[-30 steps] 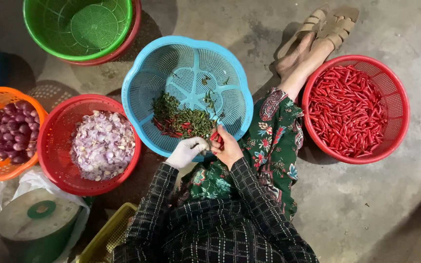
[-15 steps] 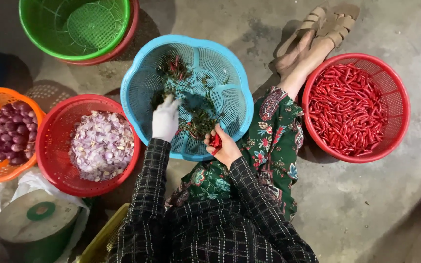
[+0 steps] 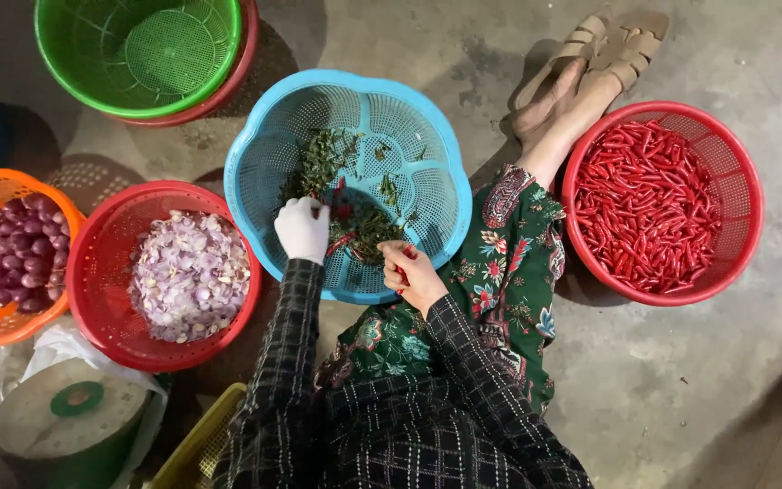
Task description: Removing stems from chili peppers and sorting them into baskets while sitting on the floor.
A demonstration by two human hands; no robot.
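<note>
In the centre of the frame, the left hand [image 3: 301, 230], in a white glove, reaches into the blue basket [image 3: 269, 149] and closes on the green stems [image 3: 337, 181] piled there. The bare right hand [image 3: 414, 274] at the basket's near rim pinches a red chili [image 3: 404, 272]. The red basket of chilies [image 3: 646, 199] at the right looks largely full, so much sorting seems left.
</note>
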